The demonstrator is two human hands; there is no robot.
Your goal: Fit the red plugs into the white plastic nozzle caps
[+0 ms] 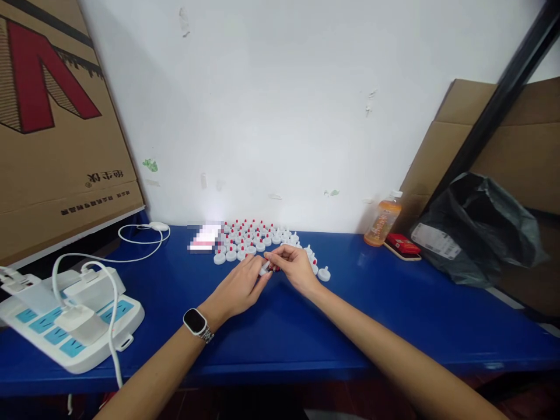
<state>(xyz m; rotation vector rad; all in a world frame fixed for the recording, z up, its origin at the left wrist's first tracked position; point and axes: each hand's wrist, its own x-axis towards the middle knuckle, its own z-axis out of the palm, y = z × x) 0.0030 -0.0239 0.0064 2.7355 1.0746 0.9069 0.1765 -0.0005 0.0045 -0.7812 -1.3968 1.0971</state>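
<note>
On a blue table (394,315), my left hand (240,286) and my right hand (293,265) meet at the middle. Between their fingertips sits a small white part (265,268) with a red tip; the left fingers pinch the white part and the right fingers pinch the red end. Just behind the hands stand several small white round caps with red tips (251,236), set upright in rows. A few more caps (324,273) lie to the right of my right hand. A smartwatch (195,322) is on my left wrist.
A white power strip (65,326) with plugs and cables lies at the left. A large cardboard box (56,134) leans at the far left. An orange drink bottle (382,221), a red pack on a phone (402,245) and a black plastic bag (476,233) stand at the right.
</note>
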